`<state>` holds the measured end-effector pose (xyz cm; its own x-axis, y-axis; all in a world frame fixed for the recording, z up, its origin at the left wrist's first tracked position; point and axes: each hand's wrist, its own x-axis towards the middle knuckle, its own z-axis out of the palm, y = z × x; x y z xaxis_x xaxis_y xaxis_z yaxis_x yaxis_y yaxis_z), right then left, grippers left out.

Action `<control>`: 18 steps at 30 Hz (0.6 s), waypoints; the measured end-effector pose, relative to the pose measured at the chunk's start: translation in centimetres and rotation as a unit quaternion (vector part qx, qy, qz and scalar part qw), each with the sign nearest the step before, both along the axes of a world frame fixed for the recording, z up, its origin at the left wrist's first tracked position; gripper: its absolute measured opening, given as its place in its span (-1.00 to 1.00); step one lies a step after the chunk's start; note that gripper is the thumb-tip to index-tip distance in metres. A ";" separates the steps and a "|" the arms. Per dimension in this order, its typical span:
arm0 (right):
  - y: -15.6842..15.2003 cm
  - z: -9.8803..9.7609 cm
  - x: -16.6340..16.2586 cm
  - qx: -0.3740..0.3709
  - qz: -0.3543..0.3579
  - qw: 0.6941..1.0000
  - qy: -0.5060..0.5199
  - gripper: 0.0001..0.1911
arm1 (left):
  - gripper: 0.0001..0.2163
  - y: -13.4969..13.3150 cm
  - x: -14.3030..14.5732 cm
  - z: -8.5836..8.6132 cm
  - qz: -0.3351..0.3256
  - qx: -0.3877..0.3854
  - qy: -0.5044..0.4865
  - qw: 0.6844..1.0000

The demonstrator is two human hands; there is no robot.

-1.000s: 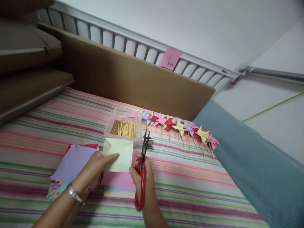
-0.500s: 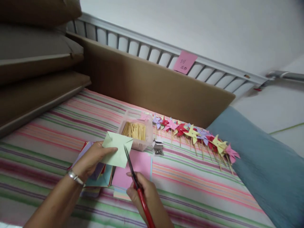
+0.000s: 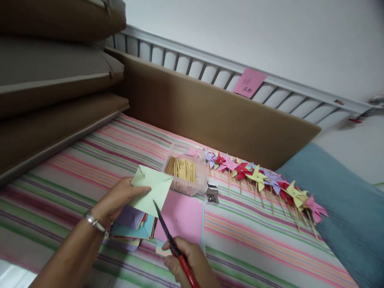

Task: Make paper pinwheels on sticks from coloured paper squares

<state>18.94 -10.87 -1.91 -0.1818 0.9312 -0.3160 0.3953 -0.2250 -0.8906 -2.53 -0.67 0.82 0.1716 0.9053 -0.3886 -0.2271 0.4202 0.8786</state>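
My left hand (image 3: 127, 196) pinches a pale green paper square (image 3: 154, 182) between thumb and fingers, holding it above the striped cloth. Cuts run in from its upper corners. Red-handled scissors (image 3: 171, 236) are gripped in my right hand (image 3: 189, 258), with their dark blades together and the tip over the square's lower right part. Whether the tip touches the paper I cannot tell. Below lie a pile of coloured paper pieces (image 3: 132, 228), partly hidden by my left hand, and a stack of paper with a pink sheet (image 3: 184, 220) on top.
A clear plastic box (image 3: 202, 176) of short wooden sticks (image 3: 184, 170) stands behind the paper, beside a small box of metal pins (image 3: 212, 198). Several paper pinwheels (image 3: 258, 178) lie in a row at the right. Brown cardboard (image 3: 210, 108) stands behind; wrapped bundles (image 3: 60, 100) are stacked left.
The scissors have come away from the cut at the square's upper right corner, and their blades are now lower over the paper. The surroundings have shifted rightward in view.
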 end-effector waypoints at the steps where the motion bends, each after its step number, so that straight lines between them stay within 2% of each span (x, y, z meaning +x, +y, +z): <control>1: -0.1 0.0 -0.1 0.003 -0.003 1.000 -0.002 -0.70 | -0.74 0.0 -0.1 -0.1 -0.004 -0.001 -0.001 1.000; 4: -0.3 0.1 -0.2 0.028 -0.019 0.999 -0.005 -0.68 | -0.73 0.0 0.0 -0.3 -0.010 -0.007 -0.001 1.000; 7: -0.2 0.0 0.0 0.019 -0.020 1.000 -0.007 -0.65 | -0.73 -0.1 0.3 -0.3 -0.009 -0.007 -0.001 1.000; 14: 0.4 -0.3 0.3 -0.024 0.035 0.999 -0.004 -0.67 | -0.75 -0.1 0.5 0.0 -0.021 -0.012 0.013 1.000; 18: 0.5 -0.1 0.3 -0.017 0.042 0.999 -0.007 -0.70 | -0.75 -0.1 0.3 -0.2 -0.030 -0.015 0.010 0.999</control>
<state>19.20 -10.36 -2.04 -0.2551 0.9015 -0.3496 0.4257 -0.2199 -0.8777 -2.24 -0.78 0.65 0.2171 0.8818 -0.4188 -0.1828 0.4581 0.8699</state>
